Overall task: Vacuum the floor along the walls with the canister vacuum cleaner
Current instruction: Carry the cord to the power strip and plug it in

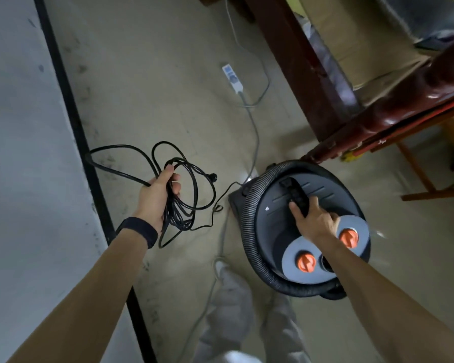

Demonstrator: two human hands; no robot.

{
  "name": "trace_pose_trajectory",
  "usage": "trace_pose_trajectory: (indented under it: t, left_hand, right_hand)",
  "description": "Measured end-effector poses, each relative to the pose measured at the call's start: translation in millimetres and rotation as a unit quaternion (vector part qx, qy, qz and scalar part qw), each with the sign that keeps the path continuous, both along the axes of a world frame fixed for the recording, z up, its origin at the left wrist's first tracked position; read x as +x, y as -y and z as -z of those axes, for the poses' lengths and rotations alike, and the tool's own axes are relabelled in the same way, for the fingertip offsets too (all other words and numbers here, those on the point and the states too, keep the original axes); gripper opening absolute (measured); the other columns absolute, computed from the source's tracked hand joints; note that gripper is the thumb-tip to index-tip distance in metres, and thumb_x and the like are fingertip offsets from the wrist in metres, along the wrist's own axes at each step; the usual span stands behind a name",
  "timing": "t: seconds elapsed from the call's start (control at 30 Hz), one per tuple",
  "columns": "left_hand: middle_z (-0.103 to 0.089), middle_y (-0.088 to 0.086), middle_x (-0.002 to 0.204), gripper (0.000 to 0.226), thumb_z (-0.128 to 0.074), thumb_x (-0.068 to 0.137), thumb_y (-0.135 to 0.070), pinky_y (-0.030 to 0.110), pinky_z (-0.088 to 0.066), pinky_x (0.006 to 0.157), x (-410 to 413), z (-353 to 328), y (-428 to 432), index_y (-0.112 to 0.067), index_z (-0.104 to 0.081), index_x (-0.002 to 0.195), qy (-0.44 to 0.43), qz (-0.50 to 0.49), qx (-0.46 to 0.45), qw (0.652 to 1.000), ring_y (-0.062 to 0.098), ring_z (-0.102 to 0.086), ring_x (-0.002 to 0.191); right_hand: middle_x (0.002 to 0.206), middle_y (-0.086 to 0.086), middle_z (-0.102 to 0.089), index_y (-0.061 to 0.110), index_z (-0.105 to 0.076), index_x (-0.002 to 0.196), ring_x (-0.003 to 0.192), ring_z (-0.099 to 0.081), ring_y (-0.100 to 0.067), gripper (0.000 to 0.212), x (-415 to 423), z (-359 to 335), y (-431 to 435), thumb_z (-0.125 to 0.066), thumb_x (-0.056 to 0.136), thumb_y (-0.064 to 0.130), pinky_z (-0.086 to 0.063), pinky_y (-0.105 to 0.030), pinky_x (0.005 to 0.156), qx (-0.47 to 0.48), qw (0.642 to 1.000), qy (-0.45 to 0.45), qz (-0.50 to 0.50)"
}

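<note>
Black cord [180, 205] hangs in loose loops from the left hand [156, 197], whose fingers curl round the bundle. The right hand [313, 218] clasps the top handle [295, 191] of the canister vacuum [325, 191], toward the floor's [155, 87] right edge, beside wooden furniture [378, 121]. The risk, I'd judge, is those dangling loops: they could snag underfoot or knot before the plug [212, 176] reaches the power strip [232, 78]

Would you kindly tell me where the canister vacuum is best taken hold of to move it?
By the black handle on its lid, from straight above: the bar spans the top centre, and the right hand curls round it. The ribbed hose wraps the rim, so the sides offer no clean hold.
</note>
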State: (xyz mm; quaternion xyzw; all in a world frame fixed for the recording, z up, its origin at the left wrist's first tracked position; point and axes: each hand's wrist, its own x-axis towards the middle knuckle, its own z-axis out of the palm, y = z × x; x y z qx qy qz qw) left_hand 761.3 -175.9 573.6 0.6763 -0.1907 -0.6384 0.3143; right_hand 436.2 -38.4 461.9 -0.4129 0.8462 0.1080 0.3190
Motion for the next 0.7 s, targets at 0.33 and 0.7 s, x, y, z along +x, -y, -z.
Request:
trace_pose_trajectory:
  t: [0.33, 0.7]
  left_hand:
    - [-0.051, -0.003, 0.061, 0.027, -0.058, 0.097, -0.039, 0.019, -0.041, 0.055, -10, -33, 18, -0.017, -0.059, 0.082, 0.004, 0.009, -0.008, 1.0, 0.011, -0.046, 0.056]
    - [-0.054, -0.001, 0.063, 0.035, -0.059, 0.094, -0.048, 0.027, -0.039, 0.059, 19, -91, 70, -0.015, -0.067, 0.088, 0.007, 0.15, -0.045, 0.988, 0.015, -0.049, 0.059]
  right_hand:
    - [0.127, -0.017, -0.067, 0.017, -0.032, 0.144, 0.124, -0.058, -0.035, 0.063, 22, -13, 14, -0.025, 0.103, 0.065, -0.022, -0.047, 0.115, 0.049, 0.998, 0.029, -0.028]
    - [0.156, -0.019, -0.04, 0.009, -0.035, 0.156, 0.143, -0.037, -0.038, 0.071, 92, -118, 83, -0.057, 0.1, 0.047, -0.033, -0.044, 0.115, -0.005, 0.978, 0.191, 0.081]
